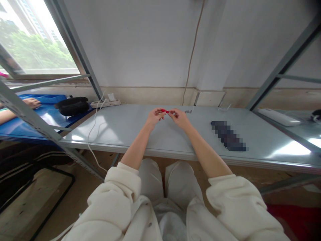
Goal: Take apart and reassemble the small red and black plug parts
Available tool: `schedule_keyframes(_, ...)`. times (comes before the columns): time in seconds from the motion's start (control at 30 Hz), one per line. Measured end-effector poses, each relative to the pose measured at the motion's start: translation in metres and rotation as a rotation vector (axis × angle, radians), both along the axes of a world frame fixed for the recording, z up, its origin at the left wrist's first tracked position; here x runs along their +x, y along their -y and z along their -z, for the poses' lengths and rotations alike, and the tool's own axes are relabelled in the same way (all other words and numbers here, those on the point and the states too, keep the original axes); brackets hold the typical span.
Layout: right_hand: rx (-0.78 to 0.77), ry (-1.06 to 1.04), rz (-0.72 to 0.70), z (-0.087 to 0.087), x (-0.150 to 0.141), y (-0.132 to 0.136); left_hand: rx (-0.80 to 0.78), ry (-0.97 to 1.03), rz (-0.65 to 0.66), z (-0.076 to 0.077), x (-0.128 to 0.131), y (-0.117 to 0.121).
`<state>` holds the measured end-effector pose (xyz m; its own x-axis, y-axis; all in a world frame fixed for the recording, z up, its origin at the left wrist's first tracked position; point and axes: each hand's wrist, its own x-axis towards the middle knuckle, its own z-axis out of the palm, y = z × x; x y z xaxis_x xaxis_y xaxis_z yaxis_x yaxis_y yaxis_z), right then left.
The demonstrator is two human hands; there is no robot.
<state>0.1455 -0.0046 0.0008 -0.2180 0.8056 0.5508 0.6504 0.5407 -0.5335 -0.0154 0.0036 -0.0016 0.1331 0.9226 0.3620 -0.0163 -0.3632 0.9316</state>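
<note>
A small, thin red piece (165, 111) is stretched between my two hands, just above the grey shelf-table (165, 140). Its exact kind is too small to make out. My left hand (154, 117) pinches its left end between thumb and fingers. At the other end, my right hand (178, 117) grips it in a similar pinch, with the fingertips of both hands close together. Several tiny silvery pieces (188, 111) lie on the tabletop just beyond my right hand.
A power strip (105, 103) with a white cable (94, 124) sits at the back left. To the right lies a dark pixelated object (228, 135). Metal posts frame both sides. At a blue table on the left, another person's hand (32, 102) rests near a black case (72, 106).
</note>
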Motion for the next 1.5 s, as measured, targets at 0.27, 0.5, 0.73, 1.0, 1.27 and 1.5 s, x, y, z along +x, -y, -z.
schedule_keyframes(0.27,0.009,0.259,0.011,-0.001,0.010,-0.003,0.030,0.030,-0.084,0.001,0.000,-0.001)
schedule_keyframes(0.5,-0.253,0.361,0.226,-0.007,0.039,-0.001,0.035,-0.037,-0.113,0.000,0.003,0.002)
schedule_keyframes(0.73,-0.329,0.414,0.378,0.003,0.047,-0.004,0.271,-0.448,-0.209,0.017,0.014,0.002)
schedule_keyframes(1.0,-0.369,0.409,0.455,0.008,0.049,-0.008,0.355,-0.667,-0.117,0.024,0.032,-0.002)
schedule_keyframes(1.27,-0.366,0.379,0.497,0.009,0.048,-0.008,0.353,-0.671,-0.114,0.028,0.050,-0.022)
schedule_keyframes(1.5,-0.371,0.382,0.471,0.010,0.044,-0.008,0.366,-0.756,-0.098,0.032,0.054,-0.032)
